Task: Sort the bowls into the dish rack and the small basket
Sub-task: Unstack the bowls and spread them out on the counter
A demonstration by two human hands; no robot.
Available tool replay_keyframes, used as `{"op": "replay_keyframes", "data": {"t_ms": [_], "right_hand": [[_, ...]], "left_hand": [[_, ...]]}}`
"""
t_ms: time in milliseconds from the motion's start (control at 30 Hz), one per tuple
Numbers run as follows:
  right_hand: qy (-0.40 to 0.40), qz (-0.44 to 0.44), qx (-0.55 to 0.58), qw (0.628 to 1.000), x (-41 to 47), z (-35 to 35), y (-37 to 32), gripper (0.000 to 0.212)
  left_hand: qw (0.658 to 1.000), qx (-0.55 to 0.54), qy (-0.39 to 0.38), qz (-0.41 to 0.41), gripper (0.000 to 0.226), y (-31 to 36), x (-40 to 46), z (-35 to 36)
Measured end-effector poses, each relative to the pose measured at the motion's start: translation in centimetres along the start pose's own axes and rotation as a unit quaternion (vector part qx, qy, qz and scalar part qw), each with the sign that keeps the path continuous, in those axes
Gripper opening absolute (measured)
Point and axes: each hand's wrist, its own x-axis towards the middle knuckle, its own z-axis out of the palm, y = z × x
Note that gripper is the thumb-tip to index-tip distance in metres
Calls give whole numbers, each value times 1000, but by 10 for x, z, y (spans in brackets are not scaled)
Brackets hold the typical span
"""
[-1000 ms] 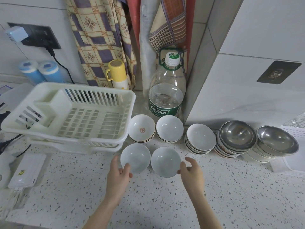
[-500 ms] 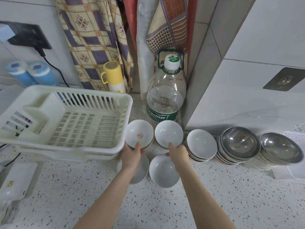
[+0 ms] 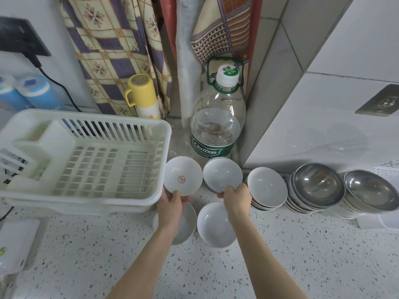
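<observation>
On the left of the speckled counter [image 3: 302, 255] sits the white rack [image 3: 86, 165], nothing in it. Just right of its near corner your left hand [image 3: 171, 207] pinches the near rim of the marked bowl [image 3: 183, 176], thumb on the inside, fingers underneath; that bowl has a red stamp in its bottom and tilts toward you. Under your left wrist a white bowl [image 3: 186, 227] rests on the counter, partly hidden. Beside it lies a second bowl [image 3: 212, 225], upright and in plain sight. Your right hand [image 3: 236, 199] grips the near edge of the top bowl of a short stack [image 3: 222, 175], which stands in front of the water bottle [image 3: 218, 124]. Next comes a taller stack of white bowls [image 3: 266, 189], touching your right hand's knuckles. Then two stacks topped by steel bowls [image 3: 318, 185], side by side. At the far right edge, a white basket [image 3: 386, 171] shows behind them, mostly cut off.
</observation>
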Motion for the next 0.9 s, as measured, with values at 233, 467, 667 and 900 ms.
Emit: {"op": "replay_keyframes", "data": {"t_ms": [233, 467, 667, 900], "right_hand": [[16, -76, -16, 997, -18, -17, -12, 21], [54, -153, -1, 987, -47, -60, -16, 42], [47, -177, 75, 980, -74, -92, 4, 35], [-60, -110, 202, 971, -98, -107, 42, 20]], "left_hand": [[999, -39, -29, 11, 57, 2, -14, -2], [994, -50, -69, 67, 64, 6, -46, -3], [993, -47, -72, 85, 71, 2, -86, -8], [992, -48, -35, 108, 68, -19, -125, -26]]}}
